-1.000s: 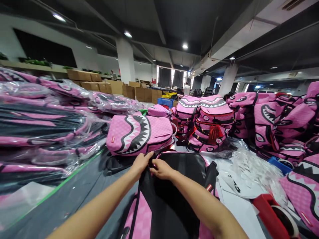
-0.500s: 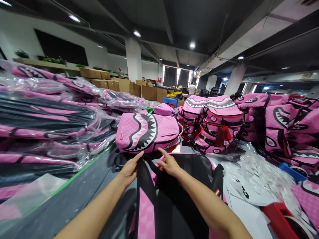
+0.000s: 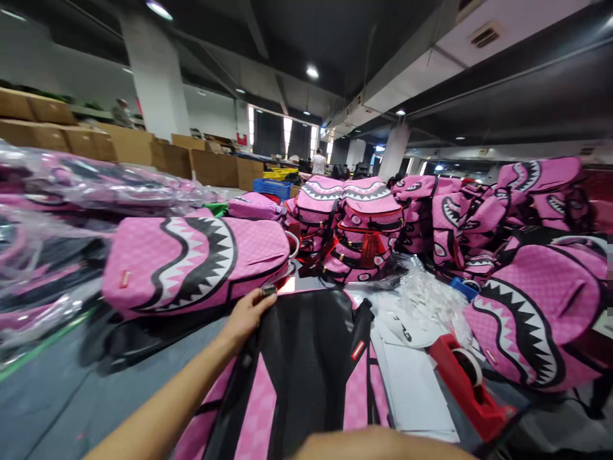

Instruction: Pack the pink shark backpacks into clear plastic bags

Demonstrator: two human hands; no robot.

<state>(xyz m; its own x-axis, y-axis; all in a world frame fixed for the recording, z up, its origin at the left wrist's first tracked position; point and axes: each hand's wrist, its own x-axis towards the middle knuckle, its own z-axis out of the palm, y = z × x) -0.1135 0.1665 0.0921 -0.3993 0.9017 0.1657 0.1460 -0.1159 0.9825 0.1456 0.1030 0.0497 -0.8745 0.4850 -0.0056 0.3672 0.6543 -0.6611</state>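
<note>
A black and pink backpack [image 3: 306, 345] lies before me with its padded black back panel and shoulder straps facing up. At its upper left corner my left hand [image 3: 245, 314] is closed, pinching a black strap with a small dark piece [image 3: 269, 291] by the fingertips. My right hand [image 3: 383, 445] is a blurred shape at the bottom edge, over the lower part of the backpack; its fingers cannot be made out. Just beyond the left hand, a pink backpack with a shark-mouth print [image 3: 258, 246] rests on its side.
Plastic-wrapped backpacks [image 3: 110, 182] are heaped at the left. On the right are white sheets [image 3: 414, 390], a red tape dispenser [image 3: 472, 390], crumpled clear plastic [image 3: 428, 297] and another shark-print backpack [image 3: 536, 319]. Stacked pink bags [image 3: 366, 217] and cardboard boxes [image 3: 215, 169] stand farther back.
The view has turned right. My right hand has left the top of the backpack and come down to the bottom edge, while my left stays at the upper left corner.
</note>
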